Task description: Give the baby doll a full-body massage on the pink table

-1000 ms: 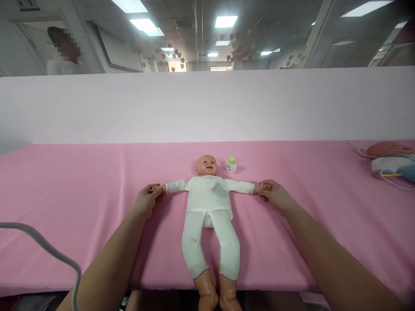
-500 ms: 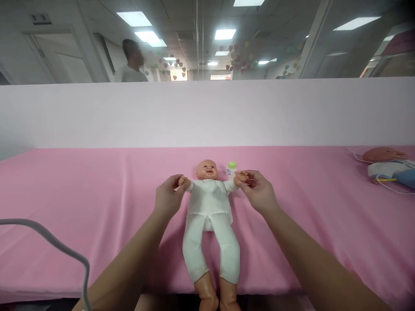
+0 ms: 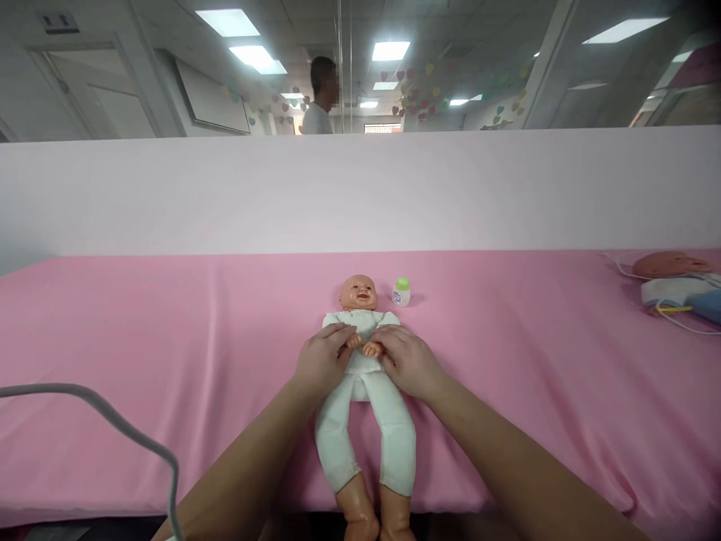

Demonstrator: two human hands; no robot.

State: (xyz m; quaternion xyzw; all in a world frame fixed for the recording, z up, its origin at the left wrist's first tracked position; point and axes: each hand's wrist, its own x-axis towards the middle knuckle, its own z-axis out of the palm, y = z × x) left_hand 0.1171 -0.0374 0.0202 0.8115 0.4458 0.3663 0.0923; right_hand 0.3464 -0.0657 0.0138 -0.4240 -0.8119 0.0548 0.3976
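A baby doll [image 3: 363, 383] in a white top and trousers lies on its back, head toward the wall, feet over the near edge of the pink sheet. My left hand [image 3: 325, 359] is closed around the doll's arm on the left, whose small fist [image 3: 353, 341] shows beyond my fingers. On the other side my right hand [image 3: 410, 362] grips the second arm by the wrist, with that doll hand [image 3: 372, 349] resting over the belly. Both doll arms are bent inward across its front. Beside the doll's head stands a small clear bottle [image 3: 401, 293] with a green cap.
The pink sheet [image 3: 140, 338] covers the table up to a white partition [image 3: 360, 195]. A second doll [image 3: 673, 264] with white and blue cloth and a thin tube lies far right. A grey cable [image 3: 113, 412] curves at lower left. Behind glass is a person [image 3: 321, 98].
Both my hands have moved inward, bringing the doll's arms from spread out at its sides to folded over its front. The person behind the glass has shifted right.
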